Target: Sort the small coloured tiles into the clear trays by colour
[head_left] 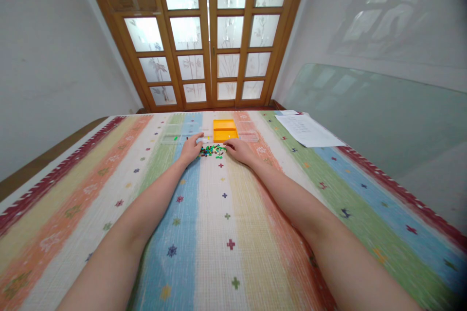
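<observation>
A small pile of tiny coloured pieces (210, 151), mostly green, dark red and dark blue, lies on the striped tablecloth between my hands. At its left edge is my left hand (190, 149), its index finger stretched out apart from the thumb. My right hand (239, 149) rests at the pile's right edge with bent fingers pressed close together; whatever is between the fingertips is too small to make out. Just beyond the pile sits an orange box (225, 135) with two sections. A clear tray (170, 140) stands left of it, with a green piece inside.
Another clear tray (250, 137) is right of the orange box. Printed sheets of paper (310, 131) lie at the table's far right. The striped tablecloth (215, 233) covers the table. Wooden doors with glass panes (211, 58) and a glass panel (372, 112) stand beyond.
</observation>
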`<state>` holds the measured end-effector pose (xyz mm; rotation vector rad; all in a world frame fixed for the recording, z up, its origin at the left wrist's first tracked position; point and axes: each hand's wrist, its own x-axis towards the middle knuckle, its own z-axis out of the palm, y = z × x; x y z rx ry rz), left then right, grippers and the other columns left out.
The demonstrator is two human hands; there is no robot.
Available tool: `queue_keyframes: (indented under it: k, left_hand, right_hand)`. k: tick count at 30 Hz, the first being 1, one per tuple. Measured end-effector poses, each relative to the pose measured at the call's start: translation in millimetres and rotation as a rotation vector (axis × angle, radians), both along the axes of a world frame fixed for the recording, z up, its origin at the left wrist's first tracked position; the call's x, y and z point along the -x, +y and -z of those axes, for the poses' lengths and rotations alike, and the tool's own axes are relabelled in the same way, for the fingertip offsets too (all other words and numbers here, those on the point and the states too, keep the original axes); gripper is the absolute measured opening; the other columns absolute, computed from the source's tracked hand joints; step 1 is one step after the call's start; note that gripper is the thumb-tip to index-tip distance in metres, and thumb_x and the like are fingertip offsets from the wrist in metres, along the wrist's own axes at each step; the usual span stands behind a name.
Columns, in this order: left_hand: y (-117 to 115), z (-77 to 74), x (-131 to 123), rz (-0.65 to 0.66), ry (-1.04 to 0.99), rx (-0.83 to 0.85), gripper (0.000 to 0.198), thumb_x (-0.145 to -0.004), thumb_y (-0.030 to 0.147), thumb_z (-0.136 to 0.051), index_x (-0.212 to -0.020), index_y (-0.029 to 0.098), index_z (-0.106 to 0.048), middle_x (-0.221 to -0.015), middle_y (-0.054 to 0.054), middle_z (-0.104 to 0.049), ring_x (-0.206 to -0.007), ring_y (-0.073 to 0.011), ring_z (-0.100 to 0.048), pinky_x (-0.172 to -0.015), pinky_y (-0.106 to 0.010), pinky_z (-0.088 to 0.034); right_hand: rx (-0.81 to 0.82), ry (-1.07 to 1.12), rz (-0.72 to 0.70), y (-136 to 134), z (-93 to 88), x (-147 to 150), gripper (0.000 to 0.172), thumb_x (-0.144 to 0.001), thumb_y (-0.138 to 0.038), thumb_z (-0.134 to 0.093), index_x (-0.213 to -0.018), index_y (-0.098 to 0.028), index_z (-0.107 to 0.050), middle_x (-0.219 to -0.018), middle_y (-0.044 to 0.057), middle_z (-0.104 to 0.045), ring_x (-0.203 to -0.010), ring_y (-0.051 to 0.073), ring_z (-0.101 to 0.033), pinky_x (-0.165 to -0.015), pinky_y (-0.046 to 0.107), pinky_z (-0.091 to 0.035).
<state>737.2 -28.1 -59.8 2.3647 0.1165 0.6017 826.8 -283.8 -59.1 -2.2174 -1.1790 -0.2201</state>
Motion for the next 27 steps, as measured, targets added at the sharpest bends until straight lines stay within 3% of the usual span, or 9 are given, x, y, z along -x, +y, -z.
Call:
queue_keyframes:
  k: [6, 9, 17, 22, 27]
  left_hand:
    - [-1.7, -4.7, 4.9, 0.061, -0.015, -0.169, 0.036, -0.093, 0.017, -0.05, -0.119, 0.02, -0.075, -0.117, -0.008, -0.074, -0.103, -0.0224, -0.066, -0.101, -0.038, -0.052]
    - [-5.4, -6.5, 5.9, 0.154, -0.016, -0.263, 0.031, -0.095, 0.019, -0.05, -0.112, 0.021, -0.076, -0.114, -0.008, -0.074, -0.11, -0.0243, -0.065, -0.106, -0.041, -0.049]
    - [-38.6, -12.2, 12.9, 0.507, -0.061, -0.46, 0.037, -0.102, 0.032, -0.051, -0.131, 0.022, -0.07, -0.144, -0.01, -0.062, -0.139, -0.0268, -0.049, -0.125, -0.047, -0.031]
    - [-49.2, -15.6, 14.9, 0.526, 0.04, -0.482, 0.038, -0.103, 0.034, -0.049, -0.135, 0.026, -0.067, -0.147, -0.007, -0.061, -0.142, -0.0248, -0.047, -0.128, -0.044, -0.026]
    - [-50.4, -18.4, 15.5, 0.536, 0.022, -0.48, 0.038, -0.105, 0.036, -0.044, -0.132, 0.023, -0.068, -0.138, -0.008, -0.067, -0.132, -0.0247, -0.054, -0.124, -0.044, -0.031]
  right_hand:
    - [0.062, -0.054, 0.008, -0.4, -0.5, -0.1, 0.02, -0.099, -0.02, -0.057, -0.106, -0.019, -0.076, -0.108, 0.009, -0.075, -0.101, 0.023, -0.065, -0.091, 0.032, -0.047]
    - [0.086, -0.08, 0.002, -1.5, -2.3, 1.8, 0.02, -0.098, -0.019, -0.057, -0.105, -0.019, -0.076, -0.105, 0.009, -0.073, -0.101, 0.023, -0.064, -0.09, 0.032, -0.047]
    - [0.056, -0.086, 0.037, -0.3, 3.2, -0.6, 0.023, -0.101, -0.02, -0.054, -0.105, -0.018, -0.077, -0.106, 0.01, -0.073, -0.103, 0.022, -0.064, -0.093, 0.033, -0.046]
    - [0.043, -0.067, 0.072, 1.3, 7.3, -5.2, 0.022, -0.101, -0.021, -0.054, -0.103, -0.018, -0.076, -0.105, 0.01, -0.075, -0.1, 0.022, -0.065, -0.091, 0.032, -0.046]
    - [0.064, -0.074, 0.072, 1.3, 4.6, -3.5, 0.023, -0.101, -0.021, -0.054, -0.101, -0.018, -0.077, -0.103, 0.01, -0.075, -0.1, 0.022, -0.065, -0.09, 0.031, -0.046]
